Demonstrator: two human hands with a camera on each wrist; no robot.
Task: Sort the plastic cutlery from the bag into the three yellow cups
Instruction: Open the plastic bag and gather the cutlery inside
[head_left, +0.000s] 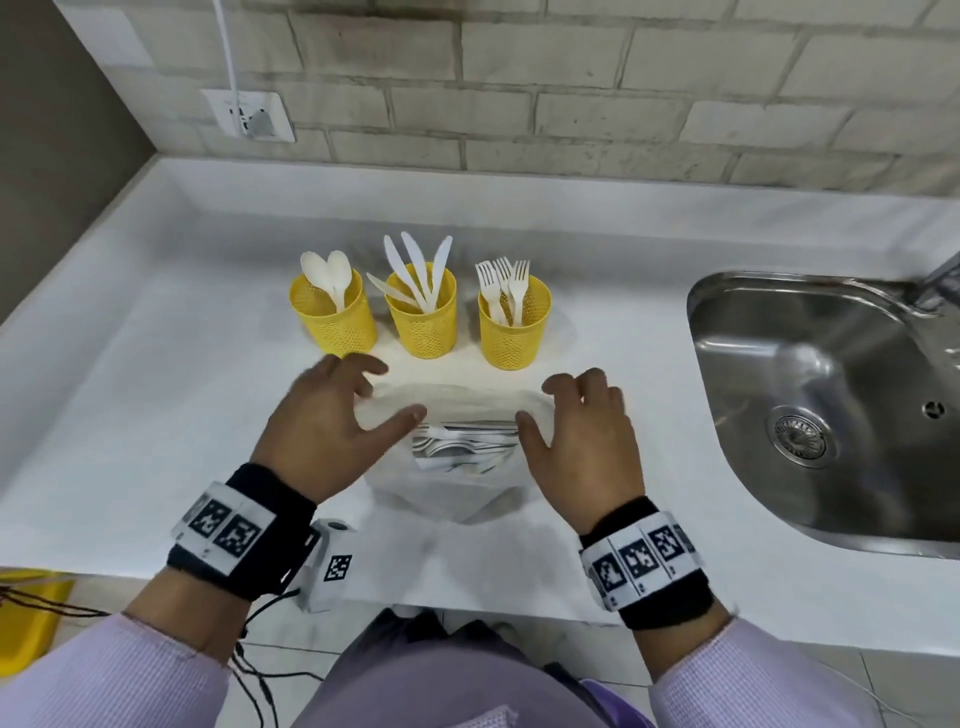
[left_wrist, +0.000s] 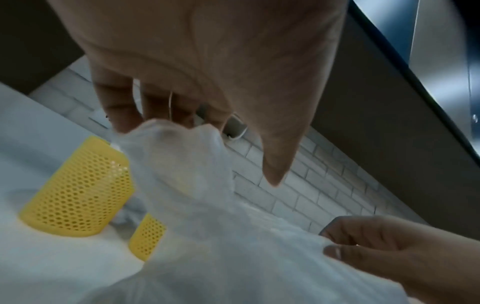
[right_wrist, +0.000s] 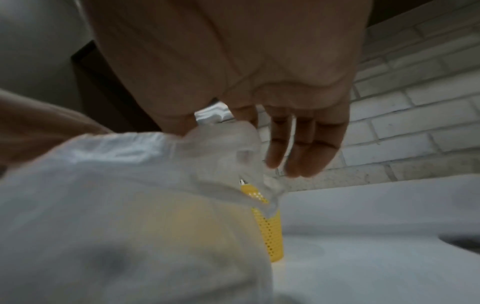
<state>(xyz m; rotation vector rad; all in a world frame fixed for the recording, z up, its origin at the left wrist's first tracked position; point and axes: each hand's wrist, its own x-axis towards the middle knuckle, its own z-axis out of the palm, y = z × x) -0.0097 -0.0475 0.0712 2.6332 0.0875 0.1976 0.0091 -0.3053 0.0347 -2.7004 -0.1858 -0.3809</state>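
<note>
Three yellow mesh cups stand in a row on the white counter: the left cup (head_left: 337, 322) holds spoons (head_left: 327, 270), the middle cup (head_left: 423, 327) knives (head_left: 421, 265), the right cup (head_left: 511, 338) forks (head_left: 506, 280). In front of them lies a translucent white bag (head_left: 447, 488) with white cutlery (head_left: 457, 447) showing in its open mouth. My left hand (head_left: 392, 392) hooks curled fingers into the bag's left rim (left_wrist: 182, 139). My right hand (head_left: 537, 402) holds the right rim (right_wrist: 241, 148) the same way. The wrist views are blurred.
A steel sink (head_left: 693, 322) with a tap (head_left: 940, 280) fills the right side of the counter. Behind the cups runs a brick wall with a socket (head_left: 249, 117) and cable. The counter's front edge lies just under my wrists; a yellow object (head_left: 26, 618) sits below left.
</note>
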